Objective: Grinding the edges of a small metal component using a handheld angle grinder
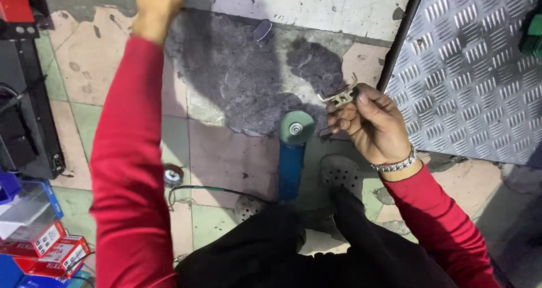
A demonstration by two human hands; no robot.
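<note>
While the left hand (pixel 158 3) is raised to the top edge of the view, where its fingers are cut off and its grip cannot be told, a small metal bracket (pixel 340 96) is pinched in the right hand (pixel 375 127). The bracket is gripped at the fingertips, its long axis lying roughly level and slightly tilted, up and to the left of the palm. Just below and left of it, a blue angle grinder (pixel 292 158) is laid on the floor (pixel 226 158), disc end up, its body running toward the person. The right hand is the nearer to it; the right wrist is bent inward, a bracelet (pixel 395 165) worn on it.
</note>
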